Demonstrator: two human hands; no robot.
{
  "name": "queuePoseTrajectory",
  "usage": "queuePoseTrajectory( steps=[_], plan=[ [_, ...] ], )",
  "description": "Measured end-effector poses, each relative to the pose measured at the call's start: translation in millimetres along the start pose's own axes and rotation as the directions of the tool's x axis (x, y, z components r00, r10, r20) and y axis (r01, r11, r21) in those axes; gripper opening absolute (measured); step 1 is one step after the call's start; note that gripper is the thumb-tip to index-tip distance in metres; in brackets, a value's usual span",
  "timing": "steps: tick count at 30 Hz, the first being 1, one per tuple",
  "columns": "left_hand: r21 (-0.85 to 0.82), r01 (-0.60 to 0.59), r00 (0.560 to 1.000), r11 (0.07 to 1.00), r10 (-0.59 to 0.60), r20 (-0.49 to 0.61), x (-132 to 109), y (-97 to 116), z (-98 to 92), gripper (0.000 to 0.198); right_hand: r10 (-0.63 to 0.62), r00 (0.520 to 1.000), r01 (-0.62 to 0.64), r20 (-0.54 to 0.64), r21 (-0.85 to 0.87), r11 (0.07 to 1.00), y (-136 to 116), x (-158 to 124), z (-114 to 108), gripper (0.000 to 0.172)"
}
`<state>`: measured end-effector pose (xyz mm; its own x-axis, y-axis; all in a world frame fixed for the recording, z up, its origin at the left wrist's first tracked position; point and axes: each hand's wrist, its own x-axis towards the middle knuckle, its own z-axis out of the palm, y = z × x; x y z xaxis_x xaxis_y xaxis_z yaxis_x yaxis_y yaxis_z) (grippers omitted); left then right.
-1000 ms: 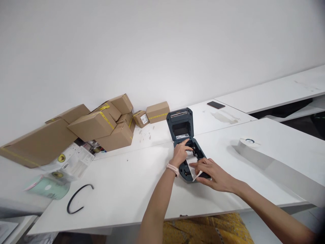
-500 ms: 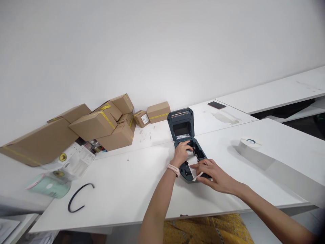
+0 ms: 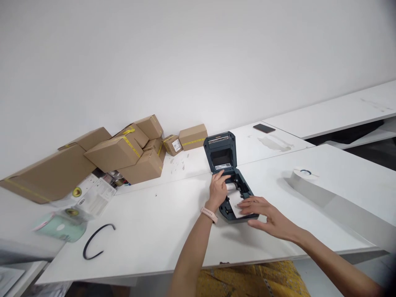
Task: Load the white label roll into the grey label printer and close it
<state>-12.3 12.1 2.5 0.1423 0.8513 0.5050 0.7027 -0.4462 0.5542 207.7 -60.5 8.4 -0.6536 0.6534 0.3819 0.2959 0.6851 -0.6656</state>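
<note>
1) The dark printer (image 3: 239, 175) stands on the white table (image 3: 148, 231), its lid (image 3: 220, 150) tipped back at 12 o'clock; the directions below take this printer as the clock's centre
2) Inside its open bay sits a small white paper roll (image 3: 231, 187), with a white paper sheet (image 3: 236, 203) lying from it toward 5 o'clock, over the front edge
3) The left hand (image 3: 218, 190) is at 8 o'clock, laid over the printer's side, fingers pointing into the bay; they look loosely stretched, and I cannot tell whether they grip anything
4) A pale pink wristband (image 3: 209, 215) circles the left wrist, at 7 o'clock
5) The right hand (image 3: 267, 214) is at 4 o'clock, fingers spread flat over the paper sheet, thumb well apart from them and grasping nothing
6) At 3 o'clock, well apart from the printer, rests a larger white roll (image 3: 305, 176), its strip (image 3: 334, 208) unwound toward 4 o'clock
7) A dark phone (image 3: 264, 128) lies at 1 o'clock, near the wall
8) At 10 o'clock 2 cartons (image 3: 193, 137) stand side by side, and a pile of brown boxes (image 3: 113, 153) spreads toward 9 o'clock
9) A black curved band (image 3: 87, 243) lies at 8 o'clock, with a mint-green packet (image 3: 63, 227) beyond it
</note>
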Motion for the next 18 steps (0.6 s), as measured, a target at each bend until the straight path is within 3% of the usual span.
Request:
queuePoseTrajectory(
  steps=[3,6,9,14,18],
  plan=[
    [-0.074,0.101,0.991,0.992,-0.107,-0.08,-13,-2,-7.7,0.049,0.156,0.965,-0.134,-0.211,0.116,0.984,8,2,-9,0.028],
    [-0.135,0.184,0.973,0.974,-0.2,-0.116,-19,-6,-15.1,0.05,0.343,0.848,-0.29,-0.403,0.188,0.938,18,12,-24,0.034],
    [-0.163,0.198,0.959,0.967,-0.225,-0.171,-9,-4,-26.5,0.049,0.422,0.774,-0.347,-0.472,0.24,0.907,24,35,-45,0.041],
    [-0.202,0.181,0.921,0.963,-0.238,-0.31,52,17,-59.9,0.052,0.43,0.781,-0.28,-0.452,0.362,0.889,31,110,-87,0.061],
    [-0.399,0.238,0.91,0.886,-0.347,-0.227,108,35,-82.5,0.062,0.497,0.79,-0.243,-0.359,0.561,0.792,33,183,-110,0.068]
  ],
)
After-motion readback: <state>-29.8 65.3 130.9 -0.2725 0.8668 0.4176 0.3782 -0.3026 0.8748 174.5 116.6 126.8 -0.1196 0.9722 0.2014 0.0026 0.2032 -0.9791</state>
